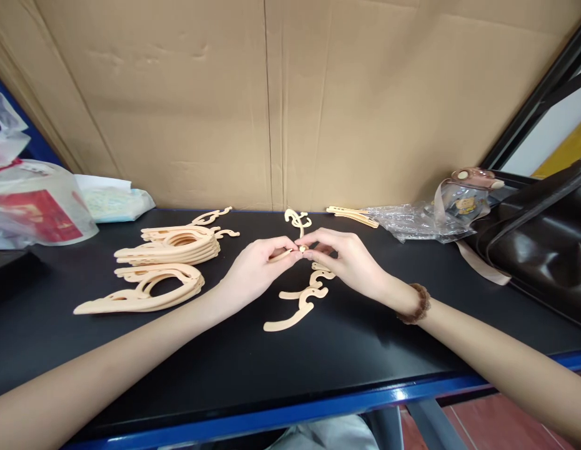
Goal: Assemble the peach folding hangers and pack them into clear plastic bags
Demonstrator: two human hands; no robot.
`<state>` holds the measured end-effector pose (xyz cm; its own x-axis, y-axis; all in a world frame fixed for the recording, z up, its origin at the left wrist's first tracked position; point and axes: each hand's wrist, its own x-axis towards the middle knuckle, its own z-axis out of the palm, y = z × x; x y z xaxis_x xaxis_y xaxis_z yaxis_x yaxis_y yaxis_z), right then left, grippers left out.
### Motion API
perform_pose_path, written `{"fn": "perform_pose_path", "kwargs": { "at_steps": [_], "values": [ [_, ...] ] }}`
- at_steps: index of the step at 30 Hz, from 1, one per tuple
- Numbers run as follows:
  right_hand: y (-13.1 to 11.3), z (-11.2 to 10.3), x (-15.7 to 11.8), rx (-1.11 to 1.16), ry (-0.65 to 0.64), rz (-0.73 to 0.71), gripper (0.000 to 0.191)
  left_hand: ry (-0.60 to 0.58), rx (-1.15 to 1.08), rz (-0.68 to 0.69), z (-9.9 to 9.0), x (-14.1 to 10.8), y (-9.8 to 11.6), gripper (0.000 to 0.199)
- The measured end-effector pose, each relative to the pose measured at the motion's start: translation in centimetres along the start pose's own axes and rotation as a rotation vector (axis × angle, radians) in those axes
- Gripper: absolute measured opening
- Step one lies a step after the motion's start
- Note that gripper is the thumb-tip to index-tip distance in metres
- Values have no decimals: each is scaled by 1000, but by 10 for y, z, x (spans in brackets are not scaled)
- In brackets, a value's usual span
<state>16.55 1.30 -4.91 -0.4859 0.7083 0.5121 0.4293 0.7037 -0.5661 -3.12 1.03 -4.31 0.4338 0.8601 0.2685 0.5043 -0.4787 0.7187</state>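
Left hand and right hand pinch beige hanger parts.

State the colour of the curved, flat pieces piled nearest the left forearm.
Pale peach: the curved pieces show best in the head view.

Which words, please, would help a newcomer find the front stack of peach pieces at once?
On the black tabletop, look left of the left hand. The front stack lies there, nearer the table's blue edge than the rear stack just beyond it.
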Motion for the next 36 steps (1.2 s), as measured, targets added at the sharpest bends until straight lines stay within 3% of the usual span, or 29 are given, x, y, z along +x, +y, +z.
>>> {"fn": "perform_pose_path", "kwargs": {
  "at_steps": [4,11,14,18,23,31,36],
  "values": [
    [6,3,1,259,-25,134,11,5,58,-25,1,1,-1,25],
    [16,2,2,444,-13,256,29,41,175,-75,4,-1,0,29],
    [18,1,4,480,-6,288,29,41,195,-7,2,-1,-2,28],
    [20,0,4,564,-13,326,31,-61,256,129,2,0,-8,25],
    [18,-1,4,621,-52,317,22,-95,415,149,3,0,-12,19],
    [18,-2,2,650,-133,298,17,-126,448,119,4,-1,-11,21],
    [22,-3,3,580,-143,305,15,-111,435,239,10,0,-18,18]
  ]
}}
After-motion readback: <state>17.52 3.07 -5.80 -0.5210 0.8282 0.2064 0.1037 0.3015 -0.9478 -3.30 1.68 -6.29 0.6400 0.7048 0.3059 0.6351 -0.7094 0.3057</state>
